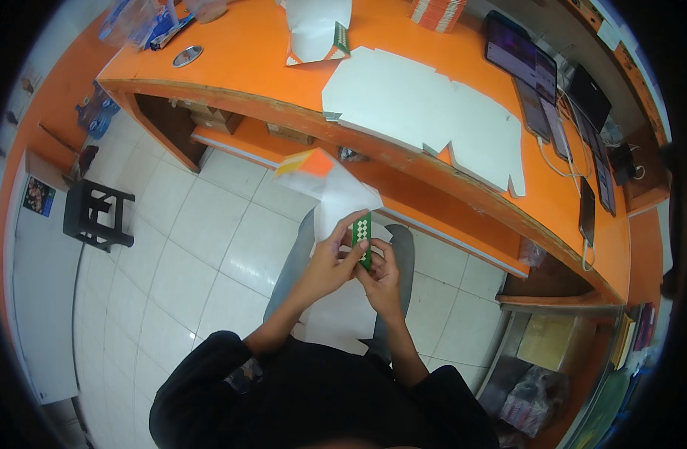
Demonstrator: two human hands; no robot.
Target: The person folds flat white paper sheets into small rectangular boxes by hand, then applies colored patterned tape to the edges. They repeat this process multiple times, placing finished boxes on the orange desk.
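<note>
Above my lap I hold a partly folded cardboard box (341,191), white inside with orange and yellow at its far end. Its green flap with pale diamonds lies between my hands. My left hand (331,262) grips the flap's left side, fingers wrapped over it and thumb across its face. From the right, my right hand (381,278) pinches the lower end of the same flap. White card also lies across my lap below the hands. On the desk ahead sit a flat white die-cut cardboard sheet (418,105) and another partly folded box (319,34) with orange and green sides.
The orange desk (246,45) curves ahead, with shelves underneath. Phones (587,213), a tablet (519,56) and white cables occupy its right side. A stack of orange-and-white cards (437,13) stands at the back. A black stool (100,213) is on the tiled floor to the left.
</note>
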